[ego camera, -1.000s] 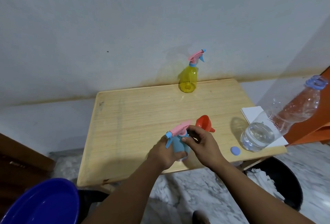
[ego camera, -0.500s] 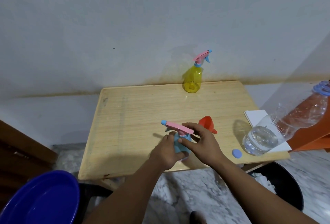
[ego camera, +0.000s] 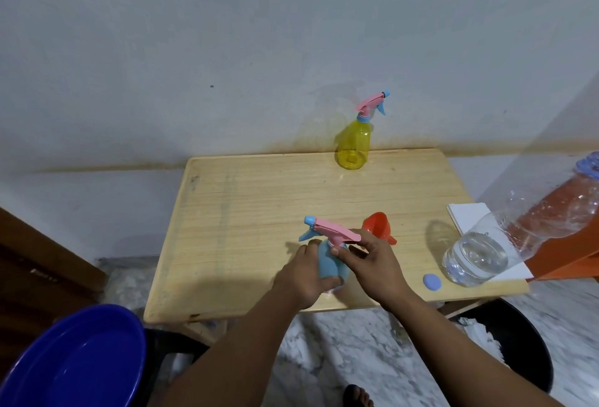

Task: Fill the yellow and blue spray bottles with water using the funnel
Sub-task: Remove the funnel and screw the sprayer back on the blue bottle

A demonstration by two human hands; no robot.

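Note:
The blue spray bottle stands near the front edge of the wooden table. My left hand wraps around its body. My right hand pinches the neck just under its pink trigger head, whose nozzle points left. The orange funnel lies on its side just behind my right hand. The yellow spray bottle stands upright at the table's back edge, its pink head on. A clear water bottle with no cap stands at the right.
A small blue cap lies on the table left of the water bottle. White paper sits under and behind that bottle. A blue basin is at lower left, a black bin under the table's right side.
The pink trigger head has turned on the blue bottle, its nozzle swinging further left, as my right hand twists it. My left hand keeps hold of the body.

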